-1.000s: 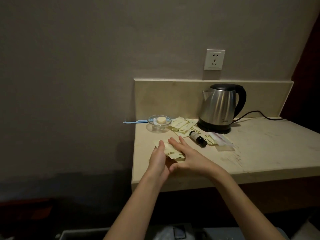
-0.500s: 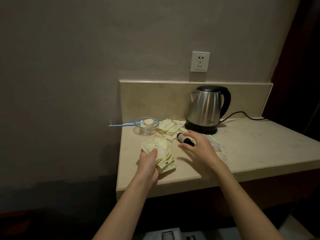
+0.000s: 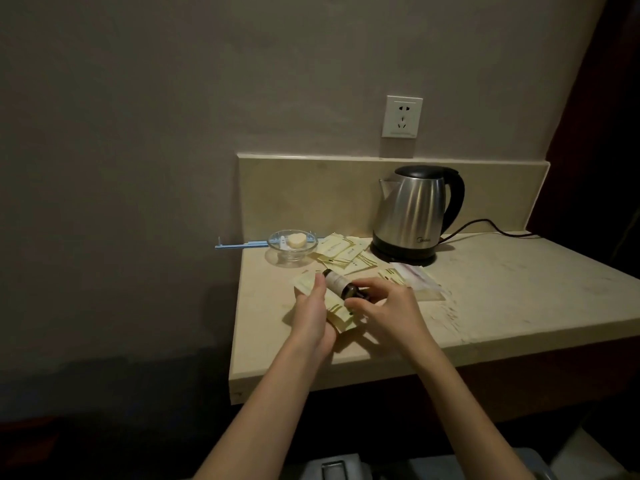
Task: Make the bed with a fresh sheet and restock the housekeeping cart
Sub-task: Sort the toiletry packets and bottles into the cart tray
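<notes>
Dim room, seen from head height, looking down. Grey wall (image 3: pixel 173 133) filling the far side, with a white socket (image 3: pixel 401 116) above a pale stone backsplash (image 3: pixel 304 195). Pale stone counter (image 3: pixel 502 299) across the middle and right, its near edge overhanging dark space. Steel kettle (image 3: pixel 417 213) with black handle and base standing upright at the far middle of the counter, black cord (image 3: pixel 491 225) trailing off to the right. Small glass dish (image 3: pixel 292 244) to the left of the kettle, near the counter's far left corner, holding a pale round piece, perhaps soap (image 3: pixel 297 240). Thin blue stick (image 3: pixel 239 244) poking out past the counter's left edge, just behind the dish. Loose heap of pale yellow sachets (image 3: pixel 341 252) lying between dish and kettle. Clear plastic packets (image 3: pixel 420 280) just right of the hands.

Two bare forearms reaching in from the near edge. Left hand (image 3: pixel 313 313) gripping a fanned stack of yellow packets (image 3: pixel 337 308), thumb on top, held just above the counter's near left part. Right hand (image 3: pixel 384 313) pinching the dark capped end of a small bottle (image 3: pixel 341 284) with fingertips; bottle tilted, its labelled end pointing far-left, touching the left thumb and lying across the stack.

Grey cart top (image 3: pixel 332 467) at the bottom edge, too dark to make out.
</notes>
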Demonstrator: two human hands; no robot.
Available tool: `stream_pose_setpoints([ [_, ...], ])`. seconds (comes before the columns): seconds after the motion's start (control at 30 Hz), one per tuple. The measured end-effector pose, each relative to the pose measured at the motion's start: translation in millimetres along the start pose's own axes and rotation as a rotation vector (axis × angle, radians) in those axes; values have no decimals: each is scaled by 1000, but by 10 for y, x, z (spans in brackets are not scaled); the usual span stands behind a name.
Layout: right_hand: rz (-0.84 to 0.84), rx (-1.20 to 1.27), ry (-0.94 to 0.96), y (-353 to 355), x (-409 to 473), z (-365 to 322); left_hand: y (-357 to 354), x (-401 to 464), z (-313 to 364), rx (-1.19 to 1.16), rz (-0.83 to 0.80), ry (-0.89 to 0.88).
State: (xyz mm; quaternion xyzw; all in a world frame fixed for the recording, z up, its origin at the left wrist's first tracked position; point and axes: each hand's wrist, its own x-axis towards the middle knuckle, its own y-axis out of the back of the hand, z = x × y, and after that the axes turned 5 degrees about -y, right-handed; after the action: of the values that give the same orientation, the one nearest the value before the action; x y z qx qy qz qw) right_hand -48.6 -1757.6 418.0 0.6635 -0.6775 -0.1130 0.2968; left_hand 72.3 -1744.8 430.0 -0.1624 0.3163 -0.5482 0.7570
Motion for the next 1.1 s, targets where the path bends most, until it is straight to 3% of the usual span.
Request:
stream_pose_setpoints([
  [0.17, -89, -122, 31, 211, 26, 87, -111, 5, -71, 84, 34, -86],
  [0.23, 50, -98, 56, 333, 122, 206, -143, 61, -85, 97, 68, -108],
  [0.3, 245, -86, -16, 449, 254, 325, -137, 107, -115, 96, 91, -121],
  [0.37, 326, -112, -125, 523, 427, 451, -111, 127, -162, 95, 83, -138],
  [0.57, 138, -158, -421, 476, 794, 628, -96, 138, -227, 104, 67, -244],
  [0.83, -69, -126, -375, 442, 912, 407, 24, 280, -92, 132, 132, -281],
  [1.1, -61, 41, -317, 226, 1083, 224, 288, 477, 158, 190, 161, -372],
])
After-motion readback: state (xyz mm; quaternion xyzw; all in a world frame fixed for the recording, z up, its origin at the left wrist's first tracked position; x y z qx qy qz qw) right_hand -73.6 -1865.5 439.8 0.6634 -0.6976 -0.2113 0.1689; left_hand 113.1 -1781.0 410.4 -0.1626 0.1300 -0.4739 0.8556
